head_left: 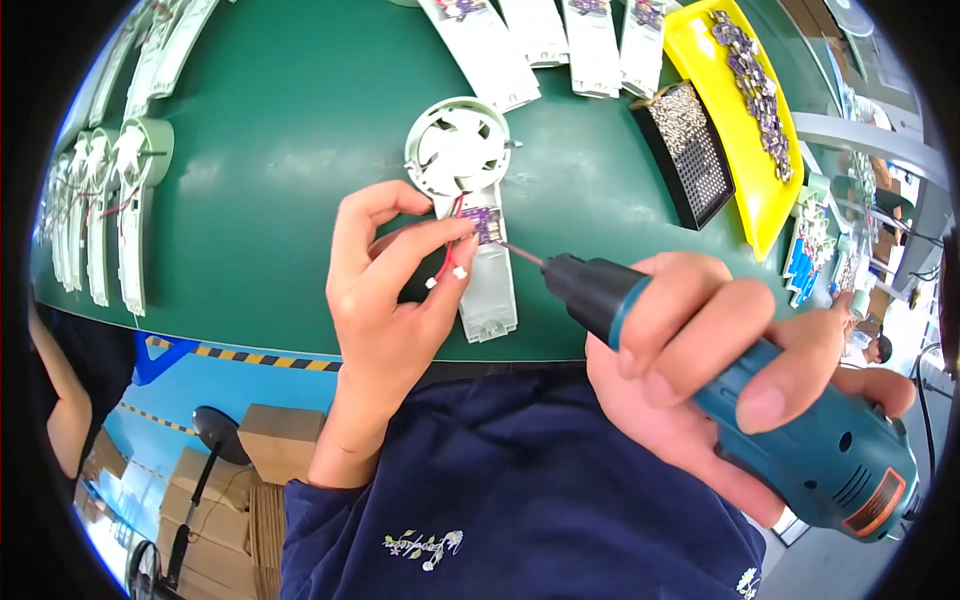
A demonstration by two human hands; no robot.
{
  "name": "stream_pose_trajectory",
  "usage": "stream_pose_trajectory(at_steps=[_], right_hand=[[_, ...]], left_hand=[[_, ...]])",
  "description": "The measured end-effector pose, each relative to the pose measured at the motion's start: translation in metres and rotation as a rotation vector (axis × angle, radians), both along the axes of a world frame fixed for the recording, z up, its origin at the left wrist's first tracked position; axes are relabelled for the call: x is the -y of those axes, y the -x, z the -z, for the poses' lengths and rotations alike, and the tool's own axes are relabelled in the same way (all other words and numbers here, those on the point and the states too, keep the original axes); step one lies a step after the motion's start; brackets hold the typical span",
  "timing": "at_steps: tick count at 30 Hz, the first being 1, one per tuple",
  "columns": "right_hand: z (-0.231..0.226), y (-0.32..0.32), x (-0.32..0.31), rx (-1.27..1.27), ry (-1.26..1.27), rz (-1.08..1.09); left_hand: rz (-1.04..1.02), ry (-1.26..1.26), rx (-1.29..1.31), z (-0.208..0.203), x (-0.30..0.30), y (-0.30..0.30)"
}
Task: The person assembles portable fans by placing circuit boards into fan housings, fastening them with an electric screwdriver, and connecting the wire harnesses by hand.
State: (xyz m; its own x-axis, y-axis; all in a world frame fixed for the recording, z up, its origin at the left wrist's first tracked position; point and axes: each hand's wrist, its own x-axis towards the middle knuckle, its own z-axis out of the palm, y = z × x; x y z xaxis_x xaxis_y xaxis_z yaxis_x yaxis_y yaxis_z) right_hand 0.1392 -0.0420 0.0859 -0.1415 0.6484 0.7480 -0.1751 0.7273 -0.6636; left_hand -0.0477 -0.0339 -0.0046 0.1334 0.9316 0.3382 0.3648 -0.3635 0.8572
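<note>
On the left, white casings (130,220) stand in a row. The left hand (385,280) has thumb and forefinger close together at the left edge of a purple board (485,225); whether they pinch it, I cannot tell. A navy shirt (560,480) bears small embroidered lettering. The fan (462,150) lies mid-table, its long axis running far to near, round head far, handle pointing near and slightly right. The right hand (700,360) has its fingers clamped around a teal driver (800,440), whose bit (524,255) points left and far, its tip at the board's right edge. An orange-edged label marks the driver's right end.
</note>
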Motion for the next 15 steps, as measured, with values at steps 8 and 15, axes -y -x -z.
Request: stream_pose_trajectory(at_steps=[8, 15], right_hand=[[0.018, 0.008, -0.017, -0.121, -0.029, -0.094], [0.033, 0.024, -0.022, -0.16, -0.111, -0.043]], left_hand=[[0.015, 0.0, 0.061, 0.0, 0.0, -0.002], [0.013, 0.008, 0.057, 0.001, -0.001, -0.002]])
